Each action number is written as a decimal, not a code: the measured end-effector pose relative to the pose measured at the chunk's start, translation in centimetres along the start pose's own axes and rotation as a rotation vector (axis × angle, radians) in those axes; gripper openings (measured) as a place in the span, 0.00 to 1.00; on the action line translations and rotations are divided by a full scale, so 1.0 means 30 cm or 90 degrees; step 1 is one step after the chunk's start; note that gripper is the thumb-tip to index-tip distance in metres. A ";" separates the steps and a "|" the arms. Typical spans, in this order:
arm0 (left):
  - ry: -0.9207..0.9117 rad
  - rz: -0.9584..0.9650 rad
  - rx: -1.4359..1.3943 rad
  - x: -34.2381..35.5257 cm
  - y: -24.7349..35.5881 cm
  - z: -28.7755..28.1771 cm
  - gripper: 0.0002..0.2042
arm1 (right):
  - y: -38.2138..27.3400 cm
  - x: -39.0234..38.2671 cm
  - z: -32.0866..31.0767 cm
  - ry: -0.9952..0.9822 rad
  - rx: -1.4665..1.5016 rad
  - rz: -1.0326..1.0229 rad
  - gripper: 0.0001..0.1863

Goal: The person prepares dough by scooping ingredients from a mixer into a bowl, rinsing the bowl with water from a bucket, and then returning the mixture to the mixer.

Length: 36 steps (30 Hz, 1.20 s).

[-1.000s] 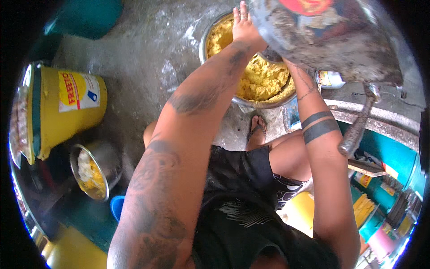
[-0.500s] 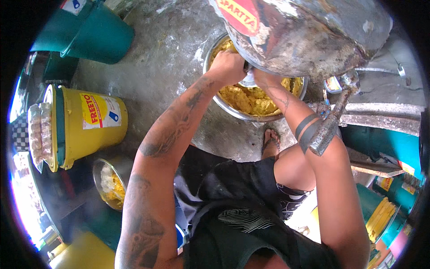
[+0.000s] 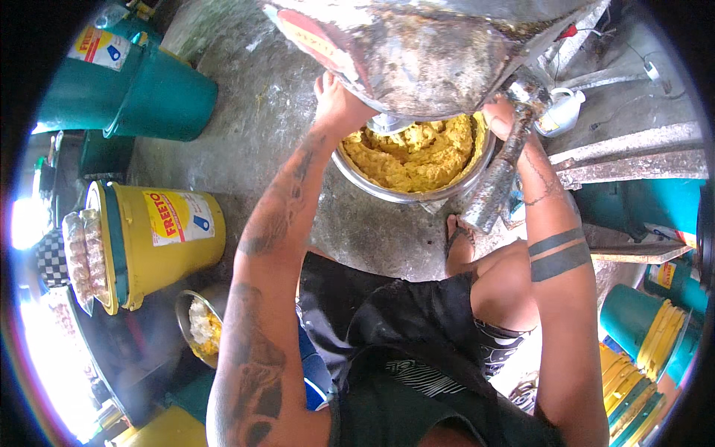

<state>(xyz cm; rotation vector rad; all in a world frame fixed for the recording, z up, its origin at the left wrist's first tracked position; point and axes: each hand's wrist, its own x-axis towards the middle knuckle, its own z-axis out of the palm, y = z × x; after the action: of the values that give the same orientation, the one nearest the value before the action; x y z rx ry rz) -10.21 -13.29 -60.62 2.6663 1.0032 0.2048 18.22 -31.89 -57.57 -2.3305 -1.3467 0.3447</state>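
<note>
The bowl (image 3: 417,197) contains the yellow mix (image 3: 428,162) and lies between the two hands. The machine (image 3: 439,71) overhangs the bowl and hides its far rim. The left hand (image 3: 341,108) is at the bowl's far left side, fingers extended beside the machine's edge; its grip cannot be determined. The right hand (image 3: 502,119) is at the bowl's far right side, partly hidden; its grip cannot be determined either. The bowl is round, without a long axis. The handle (image 3: 500,173), nearer the right hand, slants along the bowl's right side, free end toward the person.
</note>
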 end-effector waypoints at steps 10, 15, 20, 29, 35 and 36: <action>0.072 -0.047 -0.071 0.037 -0.197 0.057 0.31 | 0.135 0.071 0.185 -0.119 0.345 0.237 0.30; 0.079 -0.229 -0.081 -0.026 -0.157 0.034 0.28 | 0.058 0.045 0.249 -0.142 0.356 0.231 0.30; 0.108 -0.354 -0.127 0.041 -0.066 0.000 0.25 | 0.019 0.027 0.194 -0.135 0.365 0.243 0.29; 0.098 -0.496 -0.232 -0.016 0.030 -0.119 0.20 | -0.033 0.008 0.234 -0.166 0.377 0.237 0.29; 0.308 -0.520 -0.482 -0.055 -0.048 0.017 0.18 | -0.124 0.010 0.232 -0.177 0.388 0.222 0.29; 0.319 -0.522 -0.476 -0.041 0.010 0.009 0.18 | -0.090 0.014 0.199 -0.159 0.414 0.230 0.29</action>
<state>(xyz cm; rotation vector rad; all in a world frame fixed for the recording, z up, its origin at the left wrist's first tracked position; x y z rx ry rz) -10.88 -14.36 -60.82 1.4193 1.6525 0.8726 13.90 -28.92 -61.54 -1.9866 -0.7315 1.0414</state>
